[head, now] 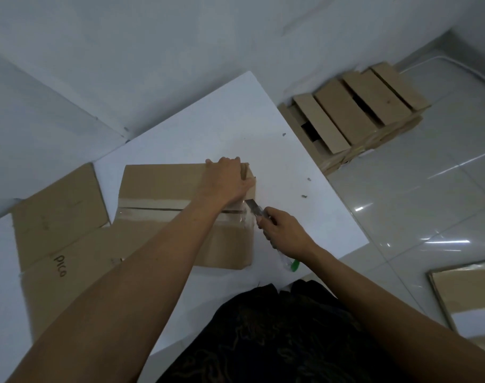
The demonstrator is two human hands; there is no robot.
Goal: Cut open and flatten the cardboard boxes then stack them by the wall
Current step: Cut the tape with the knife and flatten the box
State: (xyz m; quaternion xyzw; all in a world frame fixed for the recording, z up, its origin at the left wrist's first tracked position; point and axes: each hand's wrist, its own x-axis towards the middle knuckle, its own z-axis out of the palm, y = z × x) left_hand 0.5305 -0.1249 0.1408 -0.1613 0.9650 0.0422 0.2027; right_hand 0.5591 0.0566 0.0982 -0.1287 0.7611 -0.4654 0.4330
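While flattened cardboard (59,217) is lying at the board's (222,120) left edge, the taped box (164,183) is sitting mid-board, left hand (226,179) gripping its far-right corner, right hand (284,233) clutching a utility knife (255,209) at its seam.

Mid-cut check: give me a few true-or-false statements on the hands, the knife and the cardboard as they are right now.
1. The right hand grips the knife, blade at the box's taped seam. True.
2. The left hand lies flat on the white surface, off the box. False: it holds the box at its far right corner.
3. The tape is stripped off the box. False: it runs along the seam.
4. A flattened sheet marked "pico" lies left of the box. True.
5. A cardboard stack sits by the wall. True.
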